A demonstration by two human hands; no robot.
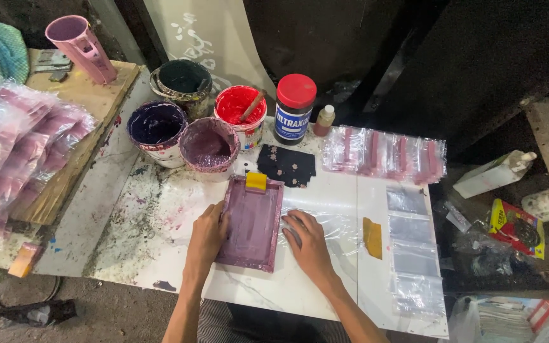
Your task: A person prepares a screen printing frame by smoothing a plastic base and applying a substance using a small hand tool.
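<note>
Both forearms are seen rising from the bottom edge, and between them a purple-stained screen frame (251, 222) is held flat on the white table (325, 279). Left-hand (208, 234) fingers are laid together along the frame's left rail, thumb tucked near the edge; nothing is clamped, the rail is only pressed. Right-hand (308, 244) fingers are spread slightly and laid flat on a clear plastic sheet (332, 219) just beside the frame's right rail; whether the fingertips touch the rail itself cannot be told from this angle.

The frame lies between the two hands, closer under the left, with its long axis running away from the person, tilted a little to the right at the far end. On that far end a small yellow squeegee (256, 181) is rested.

Beyond the frame a dark printed cloth (286, 166) is spread, and behind it a row of paint tubs is set: a purple tub (210, 147), a dark violet tub (157, 127), a red tub (239, 108) with a stick in it, and a red-lidded jar (294, 108). To the right, clear pouches (414, 254) are laid in a column, with pink-striped packets (386, 152) near the far edge. A yellow scrap (372, 237) lies well apart from the right hand.
</note>
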